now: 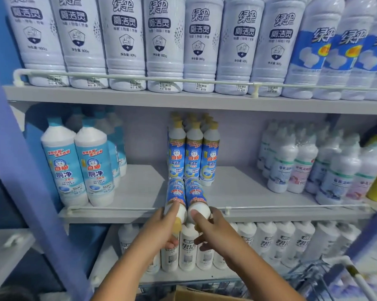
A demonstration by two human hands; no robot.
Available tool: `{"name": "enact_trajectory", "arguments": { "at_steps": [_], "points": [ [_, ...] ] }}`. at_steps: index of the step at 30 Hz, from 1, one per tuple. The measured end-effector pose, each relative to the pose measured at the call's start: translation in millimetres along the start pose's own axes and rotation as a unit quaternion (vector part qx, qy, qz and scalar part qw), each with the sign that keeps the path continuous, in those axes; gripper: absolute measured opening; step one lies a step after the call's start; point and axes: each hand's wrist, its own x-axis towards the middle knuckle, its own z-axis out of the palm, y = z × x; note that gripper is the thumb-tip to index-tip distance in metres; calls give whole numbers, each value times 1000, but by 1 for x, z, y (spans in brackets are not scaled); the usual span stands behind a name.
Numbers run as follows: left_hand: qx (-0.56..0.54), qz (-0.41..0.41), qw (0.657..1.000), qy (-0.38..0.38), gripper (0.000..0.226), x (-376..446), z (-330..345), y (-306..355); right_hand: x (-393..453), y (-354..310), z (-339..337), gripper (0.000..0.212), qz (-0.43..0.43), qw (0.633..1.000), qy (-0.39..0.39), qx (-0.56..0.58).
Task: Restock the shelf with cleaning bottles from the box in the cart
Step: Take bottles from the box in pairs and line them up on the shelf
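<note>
Two bottles going in side by side, bottoms first, caps toward the camera. Left hand [161, 229] wrapped round the neck end of the left bottle [176, 197], fingers curled underneath, thumb up on the shoulder. Right hand [207, 227] gripping the right bottle [196, 195] the same way, forefinger laid across its white shoulder. Both lying tilted over the front rail [291, 207] of the middle shelf [139, 192], bases touching the standing row of same-label bottles [193, 155] just beyond the fingertips. Bare shelf left and right of the hands, out to the blue-and-white bottles [79, 168] on the left and the wrapped white packs [313, 166] on the right. Below the wrists, a cardboard box [196, 295] corner, cut off by the frame; cart [326, 276] wire blurred at lower right. Cap of the right bottle mostly hidden behind fingers.
</note>
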Motion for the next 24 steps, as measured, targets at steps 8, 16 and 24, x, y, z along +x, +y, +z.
{"name": "enact_trajectory", "arguments": {
  "at_steps": [8, 16, 24],
  "points": [
    [245, 317, 916, -22, 104, 1, -27, -14, 6, 28, -20, 82, -249, 943, 40, -215],
    [304, 360, 880, -53, 95, 19, -33, -26, 12, 31, -23, 82, -306, 905, 45, -291],
    [270, 378, 886, 12, 73, 15, -38, -28, 11, 29, -24, 77, -320, 895, 57, -305]
  ]
}}
